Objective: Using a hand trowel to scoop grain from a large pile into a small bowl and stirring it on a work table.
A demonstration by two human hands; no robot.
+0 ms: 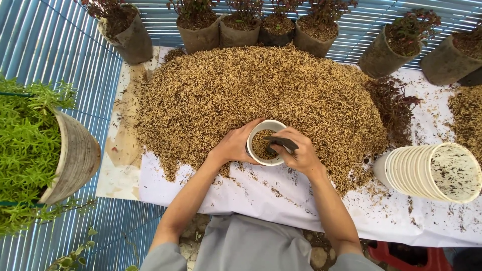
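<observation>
My left hand (pixel 235 145) grips the side of a small white pot (pixel 257 129) that lies tilted against a big heap of tan rice husks (pixel 251 90). The pot is partly filled with husks. My right hand (pixel 301 155) is at the pot's mouth and holds a small dark scoop-like tool (pixel 281 143) across the rim. Both hands rest at the near edge of the heap, on a white sheet (pixel 261 198) that covers the table.
A stack of white pots (pixel 427 170) lies on its side at the right. Dark grow bags with reddish plants (pixel 241 22) line the far edge. A loose reddish plant (pixel 394 105) lies right of the heap. A large pot of green plants (pixel 35 145) stands left.
</observation>
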